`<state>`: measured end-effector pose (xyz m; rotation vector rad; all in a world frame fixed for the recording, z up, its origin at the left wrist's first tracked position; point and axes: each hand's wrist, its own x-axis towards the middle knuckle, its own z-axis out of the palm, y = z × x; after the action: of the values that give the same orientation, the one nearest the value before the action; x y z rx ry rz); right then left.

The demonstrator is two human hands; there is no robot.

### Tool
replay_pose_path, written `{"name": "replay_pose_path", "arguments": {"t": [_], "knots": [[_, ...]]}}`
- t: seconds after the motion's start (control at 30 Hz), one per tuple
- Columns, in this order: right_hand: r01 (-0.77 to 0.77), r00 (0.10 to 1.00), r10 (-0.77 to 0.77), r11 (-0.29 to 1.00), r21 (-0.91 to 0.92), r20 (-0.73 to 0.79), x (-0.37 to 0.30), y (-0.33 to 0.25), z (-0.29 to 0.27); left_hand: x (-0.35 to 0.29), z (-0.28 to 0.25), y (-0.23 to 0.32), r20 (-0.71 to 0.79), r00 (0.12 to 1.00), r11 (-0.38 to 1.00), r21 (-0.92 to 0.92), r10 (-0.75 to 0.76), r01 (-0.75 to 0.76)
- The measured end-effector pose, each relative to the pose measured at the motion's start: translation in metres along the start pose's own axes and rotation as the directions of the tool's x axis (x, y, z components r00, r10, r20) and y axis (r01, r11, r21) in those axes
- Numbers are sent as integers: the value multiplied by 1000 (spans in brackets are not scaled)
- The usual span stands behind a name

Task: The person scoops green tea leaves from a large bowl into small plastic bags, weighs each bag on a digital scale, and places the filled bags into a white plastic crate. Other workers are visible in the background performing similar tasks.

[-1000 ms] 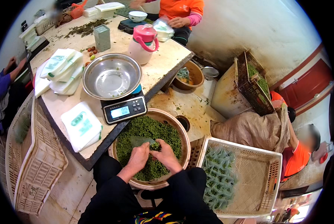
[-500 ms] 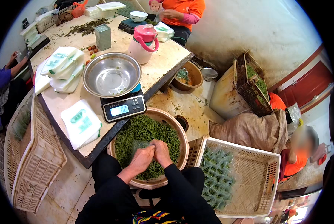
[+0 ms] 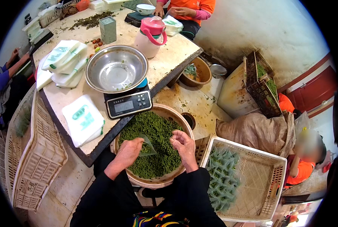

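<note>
Over a wide round basin (image 3: 191,130) heaped with small green berries (image 3: 157,130), my left hand (image 3: 128,152) pinches a small clear plastic bag (image 3: 147,146) by its edge. Some green berries show inside the bag, which tilts to the right. Across from it, my right hand (image 3: 184,148) is held above the basin's right side. Its fingers are bent but apart, and I see nothing between them. Beside the basin on the right, a white plastic crate (image 3: 257,166) holds rows of filled, closed bags (image 3: 222,181) along its left half.
On the table (image 3: 176,53) stand a steel bowl (image 3: 118,70) on a digital scale (image 3: 129,104), stacks of plastic bags (image 3: 83,120), a pink-lidded jug (image 3: 150,38) and a tin (image 3: 108,29). Woven crates (image 3: 40,159) stand left, a brown sack (image 3: 256,130) right. Co-workers sit around.
My hands, together on the bag before, are now apart: the right one has moved right, off the bag, and the left has moved slightly left with it. The scale's lit display now looks dark.
</note>
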<state>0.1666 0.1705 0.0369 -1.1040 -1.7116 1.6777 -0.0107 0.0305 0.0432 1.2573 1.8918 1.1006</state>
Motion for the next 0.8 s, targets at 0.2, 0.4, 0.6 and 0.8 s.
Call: {"name": "replay_pose_path", "arguments": {"t": [0.2,0.4,0.6,0.8], "knots": [[217,962,-273,761,-612,1,9,119,31,-6,-21,21,-1,998,953,296,69,-65],[237,963,-198,295,-926,183,37,110,31,-8,-18,1,51,996,946,312,80,-91],[287,945,-288,498,-818,156,21,98,10,2,-16,5,19,999,958,286,-41,34],[-144,990,143,979,145,20,-1,45,-3,8,-7,-2,-23,1000,994,109,13,-10]]}}
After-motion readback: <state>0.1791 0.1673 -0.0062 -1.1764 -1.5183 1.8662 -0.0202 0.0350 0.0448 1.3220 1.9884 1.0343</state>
